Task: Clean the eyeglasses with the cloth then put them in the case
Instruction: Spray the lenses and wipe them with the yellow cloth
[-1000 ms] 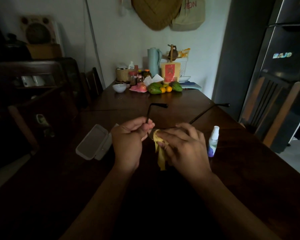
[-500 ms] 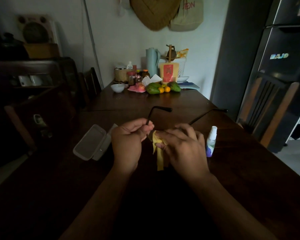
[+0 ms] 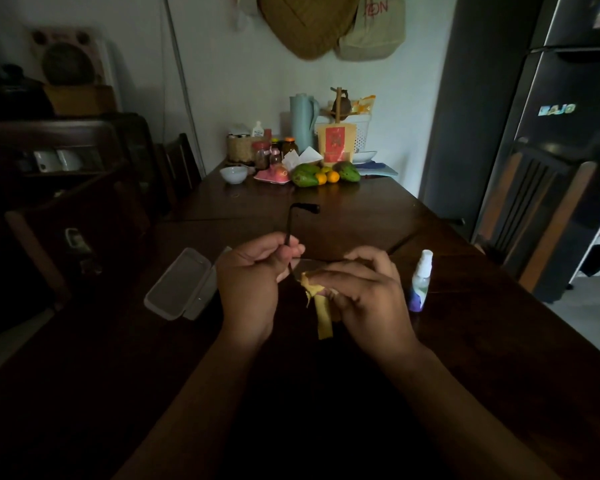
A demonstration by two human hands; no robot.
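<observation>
Thin black eyeglasses (image 3: 293,220) are held over the dark table, temples pointing away from me. My left hand (image 3: 253,282) grips the frame at its left hinge; one temple sticks up above the fingers. My right hand (image 3: 364,296) pinches a yellow cloth (image 3: 321,306) against a lens, and a strip of the cloth hangs down below the fingers. The lenses are mostly hidden by both hands. An open translucent case (image 3: 181,284) lies on the table just left of my left hand.
A small spray bottle (image 3: 420,282) stands right of my right hand. Fruit (image 3: 323,174), a bowl (image 3: 234,174), jars and a jug crowd the table's far end. Wooden chairs stand on both sides; a dark fridge (image 3: 568,133) is at the right.
The glasses have tilted: the right temple has dropped lower and the left temple tip has swung right. My right fingers have shifted on the cloth over the lens.
</observation>
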